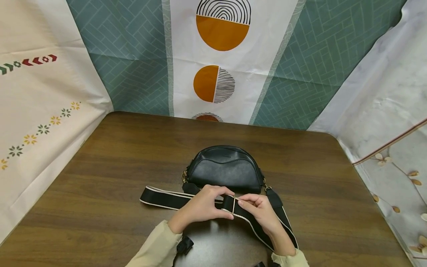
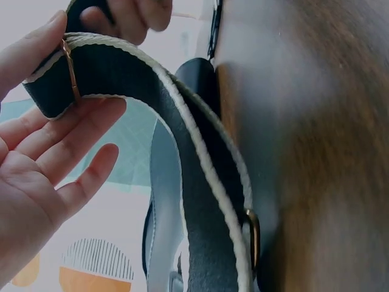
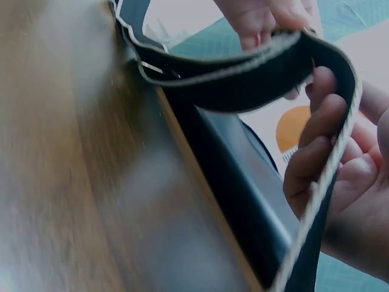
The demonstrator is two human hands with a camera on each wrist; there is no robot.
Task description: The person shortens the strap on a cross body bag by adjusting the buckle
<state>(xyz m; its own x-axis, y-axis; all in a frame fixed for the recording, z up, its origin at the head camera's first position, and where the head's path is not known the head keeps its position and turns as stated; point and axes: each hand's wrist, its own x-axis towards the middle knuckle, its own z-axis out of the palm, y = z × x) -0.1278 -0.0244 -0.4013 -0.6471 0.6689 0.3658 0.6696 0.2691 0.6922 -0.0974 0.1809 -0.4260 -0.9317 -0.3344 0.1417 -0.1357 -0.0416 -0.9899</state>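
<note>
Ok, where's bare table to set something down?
The table is bare left of the bag and strap, right of them, and behind the bag to the far edge. Crowded: in front, where the left hand and right hand hold the strap.

A black bag sits on the wooden table, rounded side up. Just this side of the bag, I see a person's left hand pinching a black strap with pale edges beside a thin gold buckle. The right hand grips the strap close by. One strap fold pokes out left of the bag; beyond the bag hangs a green cloth with a white panel.
</note>
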